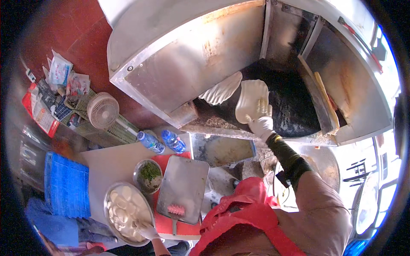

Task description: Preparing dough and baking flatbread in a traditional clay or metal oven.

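My right hand (pixel 262 123), in a white glove, lies with extended fingers against the lower right part of a ridged flat dough sheet (pixel 251 96). Behind that sheet is the dark cooking surface (pixel 288 112) of a metal-walled oven. A second ridged dough sheet (pixel 222 89) lies to its left, by the oven's steel side wall. Low in the view, my gloved left hand (pixel 147 229) reaches over the rim of a round metal bowl (pixel 150 204) and touches pale dough pieces (pixel 123 208). Its fingertips blend into the dough, so its grip is unclear.
A metal tray (pixel 185 188) bearing a pink brush (pixel 176 209) sits beside a bowl of chopped greens (pixel 150 172). Two blue-labelled bottles (pixel 163 142), a fan (pixel 103 110) and baskets (pixel 123 131) stand farther left. Another person's blue clothing (pixel 57 224) shows at lower left.
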The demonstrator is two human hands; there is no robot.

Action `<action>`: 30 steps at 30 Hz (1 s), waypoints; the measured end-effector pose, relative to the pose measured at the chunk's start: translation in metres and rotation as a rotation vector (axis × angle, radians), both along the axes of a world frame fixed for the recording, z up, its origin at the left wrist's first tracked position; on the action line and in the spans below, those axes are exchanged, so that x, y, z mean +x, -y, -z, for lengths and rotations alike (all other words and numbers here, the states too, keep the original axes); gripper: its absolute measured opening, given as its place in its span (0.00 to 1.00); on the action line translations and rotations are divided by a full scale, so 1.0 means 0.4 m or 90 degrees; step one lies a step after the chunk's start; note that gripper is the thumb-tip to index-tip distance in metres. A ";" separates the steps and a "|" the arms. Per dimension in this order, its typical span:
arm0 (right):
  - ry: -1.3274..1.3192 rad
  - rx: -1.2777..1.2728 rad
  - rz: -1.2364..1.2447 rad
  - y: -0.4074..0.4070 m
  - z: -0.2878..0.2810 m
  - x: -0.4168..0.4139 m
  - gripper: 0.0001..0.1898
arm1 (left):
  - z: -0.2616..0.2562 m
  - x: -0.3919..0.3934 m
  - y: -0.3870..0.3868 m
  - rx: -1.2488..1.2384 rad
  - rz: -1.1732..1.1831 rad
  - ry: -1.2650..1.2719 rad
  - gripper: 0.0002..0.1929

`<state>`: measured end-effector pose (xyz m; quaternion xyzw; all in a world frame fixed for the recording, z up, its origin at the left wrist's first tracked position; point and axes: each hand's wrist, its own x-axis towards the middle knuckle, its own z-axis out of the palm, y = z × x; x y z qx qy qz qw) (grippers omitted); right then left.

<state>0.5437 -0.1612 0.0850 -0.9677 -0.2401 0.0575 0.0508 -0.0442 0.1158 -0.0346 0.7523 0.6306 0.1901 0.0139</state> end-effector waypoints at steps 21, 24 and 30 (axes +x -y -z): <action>0.191 0.211 -0.126 -0.039 0.060 -0.001 0.50 | -0.002 0.030 -0.004 0.025 -0.002 0.036 0.17; 0.209 0.155 -0.116 -0.041 0.069 -0.052 0.52 | 0.033 -0.013 -0.013 0.031 -0.012 0.030 0.17; 0.043 -0.005 -0.191 0.013 0.026 -0.094 0.49 | 0.007 -0.024 -0.002 -0.016 -0.038 0.040 0.19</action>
